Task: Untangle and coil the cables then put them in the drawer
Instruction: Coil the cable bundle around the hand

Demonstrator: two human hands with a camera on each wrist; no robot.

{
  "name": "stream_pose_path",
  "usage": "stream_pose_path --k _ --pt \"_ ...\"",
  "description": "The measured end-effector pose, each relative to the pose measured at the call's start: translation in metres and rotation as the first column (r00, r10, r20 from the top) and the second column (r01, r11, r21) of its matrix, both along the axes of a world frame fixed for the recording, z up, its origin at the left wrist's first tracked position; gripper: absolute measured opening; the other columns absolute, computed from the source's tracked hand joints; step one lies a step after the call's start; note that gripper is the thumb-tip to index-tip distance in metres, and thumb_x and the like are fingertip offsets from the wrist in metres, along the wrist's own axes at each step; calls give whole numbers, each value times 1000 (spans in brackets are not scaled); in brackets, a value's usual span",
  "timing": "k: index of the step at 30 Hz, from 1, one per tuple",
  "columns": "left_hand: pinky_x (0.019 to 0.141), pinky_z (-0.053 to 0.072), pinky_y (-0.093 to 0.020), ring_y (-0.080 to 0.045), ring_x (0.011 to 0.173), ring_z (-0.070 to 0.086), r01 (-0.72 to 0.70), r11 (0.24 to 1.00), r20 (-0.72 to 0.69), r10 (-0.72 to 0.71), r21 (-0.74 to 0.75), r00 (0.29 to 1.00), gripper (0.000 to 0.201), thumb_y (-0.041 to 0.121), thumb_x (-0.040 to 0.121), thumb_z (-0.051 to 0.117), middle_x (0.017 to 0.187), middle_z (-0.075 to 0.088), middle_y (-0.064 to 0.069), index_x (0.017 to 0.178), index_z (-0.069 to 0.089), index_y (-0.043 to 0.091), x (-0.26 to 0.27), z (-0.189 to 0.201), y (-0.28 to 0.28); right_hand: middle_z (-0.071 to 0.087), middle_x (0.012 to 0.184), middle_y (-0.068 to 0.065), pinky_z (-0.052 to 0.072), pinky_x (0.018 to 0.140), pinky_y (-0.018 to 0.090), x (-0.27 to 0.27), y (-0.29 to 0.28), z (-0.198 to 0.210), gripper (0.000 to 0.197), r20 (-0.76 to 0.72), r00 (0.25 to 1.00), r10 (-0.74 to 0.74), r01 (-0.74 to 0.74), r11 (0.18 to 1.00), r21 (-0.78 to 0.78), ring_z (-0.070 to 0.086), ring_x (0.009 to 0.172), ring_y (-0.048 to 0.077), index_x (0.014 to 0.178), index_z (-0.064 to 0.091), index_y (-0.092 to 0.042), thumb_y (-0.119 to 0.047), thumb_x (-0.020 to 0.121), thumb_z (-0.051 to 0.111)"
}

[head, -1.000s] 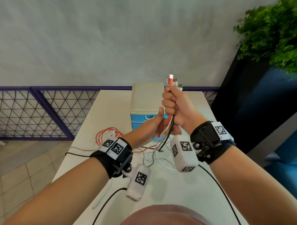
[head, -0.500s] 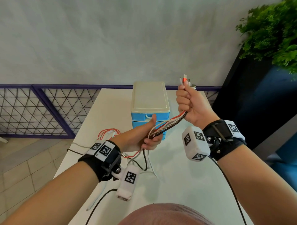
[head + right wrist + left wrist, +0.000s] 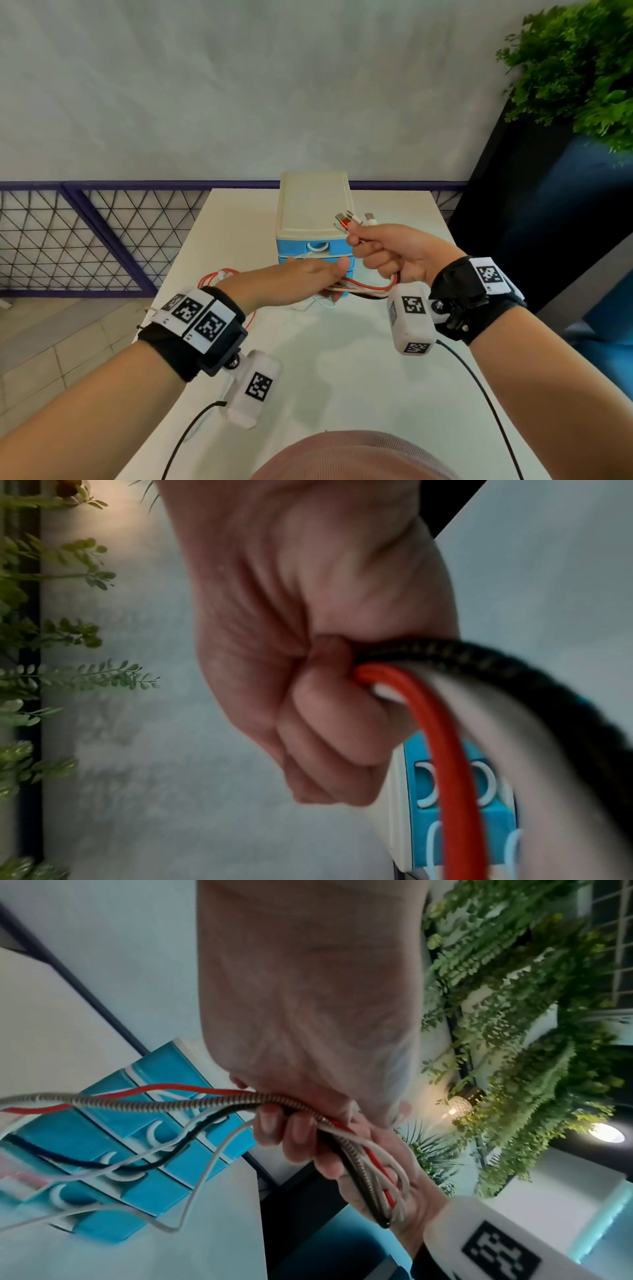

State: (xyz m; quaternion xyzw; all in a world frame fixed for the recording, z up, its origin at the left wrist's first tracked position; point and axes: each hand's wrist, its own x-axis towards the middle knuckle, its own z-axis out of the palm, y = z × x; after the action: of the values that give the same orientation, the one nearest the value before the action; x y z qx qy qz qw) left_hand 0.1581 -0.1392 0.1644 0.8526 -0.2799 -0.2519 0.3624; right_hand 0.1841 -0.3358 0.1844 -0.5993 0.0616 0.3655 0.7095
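A bundle of cables, red, white, black and braided, runs between my two hands above the white table. My right hand is a fist round the bundle near its plugs, which stick out over the drawer unit. My left hand curls its fingers round the same cables lower down, in front of the blue drawers. Red cable and black braided cable leave the right fist. More red cable lies on the table at left.
A small drawer unit with cream top and blue fronts stands at the table's far middle, its drawers closed. A purple mesh railing runs along the left. A dark planter with green foliage stands at right. Thin black wrist-camera leads cross the table.
My right hand has dropped from high at the right to just above the drawer unit, plugs now pointing left. My left hand turned palm-down and moved right along the cables, shortening the span between hands.
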Motion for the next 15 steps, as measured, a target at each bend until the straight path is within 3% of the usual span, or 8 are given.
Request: stream_pose_path --k 2,4,6,8,12,14,15 --pt "82 43 -28 -7 76 49 37 999 -16 -37 27 999 48 67 84 25 73 56 22 71 57 34 1 0 3 28 48 -10 13 26 11 0 1 -2 31 -16 1000 -27 27 999 19 22 30 -1 77 45 -18 -38 101 42" --pt "79 42 -29 -7 75 48 42 997 55 -46 66 997 42 68 87 29 72 55 22 70 51 37 4 -9 5 29 48 -10 14 26 11 0 2 -3 31 -27 997 -74 75 996 47 23 30 0 77 46 -17 -38 100 42" --pt "92 41 -37 -11 96 52 54 983 188 -88 177 978 55 78 82 17 93 61 18 83 55 38 6 -17 7 29 48 -10 14 27 10 1 3 -5 32 -29 993 -112 114 991 71 23 30 0 77 46 -17 -38 100 42" --pt "98 35 -45 -21 112 44 78 954 257 -156 288 954 75 85 75 0 112 60 15 99 54 38 8 -22 8 29 48 -9 16 26 11 -1 6 -6 32 -32 990 -137 140 983 117 24 30 0 77 46 -16 -37 100 42" --pt "107 30 -43 -25 119 39 37 984 147 -63 175 987 82 90 67 -1 121 58 12 104 57 47 11 -14 11 31 49 -8 21 27 12 -5 11 -8 31 -32 981 -194 196 962 192 26 32 1 78 48 -15 -35 100 44" --pt "107 31 -43 -24 117 43 48 988 127 -67 144 990 72 93 65 3 113 61 13 91 58 53 11 -10 11 31 49 -8 22 27 12 -5 13 -9 31 -25 979 -200 202 963 178 26 32 1 78 48 -14 -35 100 44" --pt "106 31 -44 -24 116 44 64 985 150 -88 157 985 73 93 66 5 109 62 12 90 59 50 11 -9 10 32 48 -8 22 26 12 -5 13 -9 31 -26 979 -200 201 965 168 26 32 1 78 47 -14 -35 100 44"
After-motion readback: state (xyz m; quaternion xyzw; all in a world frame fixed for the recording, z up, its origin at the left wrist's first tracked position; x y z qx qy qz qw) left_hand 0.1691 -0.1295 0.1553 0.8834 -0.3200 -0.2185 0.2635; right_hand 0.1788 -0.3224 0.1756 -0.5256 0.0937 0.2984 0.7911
